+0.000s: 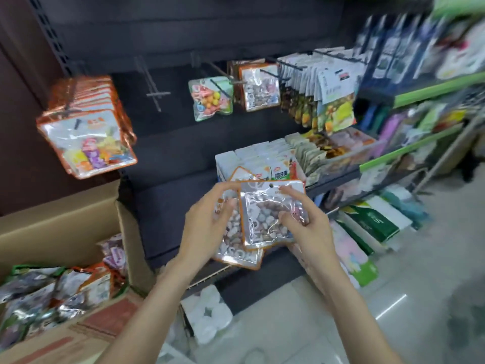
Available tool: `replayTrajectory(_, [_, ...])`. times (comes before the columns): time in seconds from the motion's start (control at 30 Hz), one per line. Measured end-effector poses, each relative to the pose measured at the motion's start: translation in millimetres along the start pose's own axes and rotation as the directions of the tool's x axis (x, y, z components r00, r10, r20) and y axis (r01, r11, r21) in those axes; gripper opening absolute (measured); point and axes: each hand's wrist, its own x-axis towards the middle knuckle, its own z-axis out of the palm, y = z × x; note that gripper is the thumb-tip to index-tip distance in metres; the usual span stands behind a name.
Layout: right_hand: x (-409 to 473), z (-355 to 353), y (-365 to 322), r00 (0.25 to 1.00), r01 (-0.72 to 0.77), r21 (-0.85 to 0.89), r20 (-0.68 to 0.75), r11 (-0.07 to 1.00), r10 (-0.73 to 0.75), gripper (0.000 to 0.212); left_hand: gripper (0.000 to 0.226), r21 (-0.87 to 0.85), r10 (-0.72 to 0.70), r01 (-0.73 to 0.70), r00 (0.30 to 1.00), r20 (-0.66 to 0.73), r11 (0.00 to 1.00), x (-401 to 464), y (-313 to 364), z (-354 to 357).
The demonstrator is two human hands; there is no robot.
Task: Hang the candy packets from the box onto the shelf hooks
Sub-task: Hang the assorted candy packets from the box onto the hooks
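**mod_kev:** Left hand [207,227] is curled round the rear candy packet [231,240], thumb on its front near the top edge. Right hand [307,227] pinches the front candy packet [265,219], fingertips on its clear window and upper right corner. That front one overlaps the rear one and sits a bit to the right of it; its punched hole is up top and it's tilted slightly.

**shelfrat:** Where's all that relative to the box?

**mod_kev:** Cardboard box [78,222] is my landmark then. Both held packets are to the right of the box and higher than its open top, in front of the dark shelf back panel [183,158]. More packets [52,287] lie heaped inside the box. Above the box, a full row of orange-edged packets [89,137] hangs on a hook. Further right of the box and higher up there's a bare hook [154,93], then a single packet with colourful candies [211,97], then an orange-edged bunch [258,85] on hooks.

**shelfrat:** And past those?

**mod_kev:** Far right of the box, green-edged shelves [420,93] with other goods, too blurred to tell what. White floor tiles [301,311] below, with a white patterned bag [207,311] on the floor just right of the box.
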Motion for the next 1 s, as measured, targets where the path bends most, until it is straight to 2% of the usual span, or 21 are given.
replayTrajectory(0.07, [25.5,-11.7,-0.4,0.999,0.046,-0.043,-0.010,0.998,-0.046,0.044,0.031,0.034,0.057,-0.056,0.998,-0.021,0.998,23.8,0.5,13.9])
replayTrajectory(0.23, [99.8,-34.6,-0.8,0.988,0.152,-0.106,0.020,0.983,-0.150,0.047,0.065,0.164,0.190,-0.186,0.982,-0.005,0.969,84.7,-11.1,49.8])
replayTrajectory(0.4, [170.2,-48.6,-14.1,0.958,0.284,-0.173,0.024,0.943,-0.284,0.048,0.051,0.228,0.197,-0.190,0.980,-0.009,0.955,146.5,-0.2,71.0])
replayTrajectory(0.5, [210.4,-47.9,-18.4,0.945,0.327,-0.171,0.048,0.929,-0.324,0.047,0.053,0.251,0.187,-0.178,0.982,-0.015,0.952,175.6,5.2,70.7])
replayTrajectory(0.8, [286.8,-52.4,-19.6,0.944,0.325,-0.066,0.079,0.943,-0.320,0.044,0.050,0.371,0.137,-0.089,0.985,-0.105,0.924,227.1,14.8,89.0])
replayTrajectory(1.0, [312.3,-57.1,-10.8,0.953,0.272,-0.108,0.164,0.956,-0.253,0.049,0.049,0.383,0.049,0.006,0.990,-0.133,0.924,238.9,10.3,102.1])
